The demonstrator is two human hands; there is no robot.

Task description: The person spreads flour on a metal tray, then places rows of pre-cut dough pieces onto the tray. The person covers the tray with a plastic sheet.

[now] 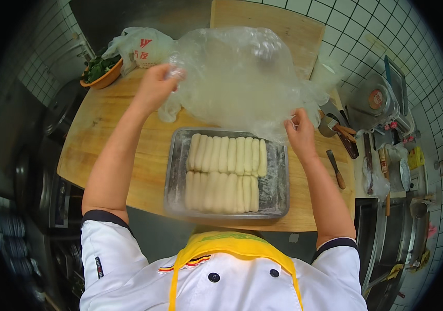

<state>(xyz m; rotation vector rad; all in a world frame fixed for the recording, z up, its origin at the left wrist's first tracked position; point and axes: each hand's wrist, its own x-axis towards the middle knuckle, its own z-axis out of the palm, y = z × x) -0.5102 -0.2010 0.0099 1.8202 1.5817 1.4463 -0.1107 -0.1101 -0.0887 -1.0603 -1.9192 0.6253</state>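
Observation:
A large clear plastic sheet (241,74) billows beyond a metal tray (276,190). My left hand (162,83) grips the sheet's left edge, above the wooden worktop. Lower and to the right, my right hand (300,130) pinches the sheet near the tray's far right corner. Part of the plastic hangs over the tray's far rim. Inside the tray, two rows of pale dough rolls (225,175) lie side by side, and a dusting like flour shows on the bare metal to their right.
The wooden worktop (101,124) carries an orange basket (106,79) of leafy greens and a white plastic bag (143,48) at the far left. A scraper with a wooden handle (337,173) lies at right, near a metal scoop (327,126). A lidded clear container (373,99) stands beyond.

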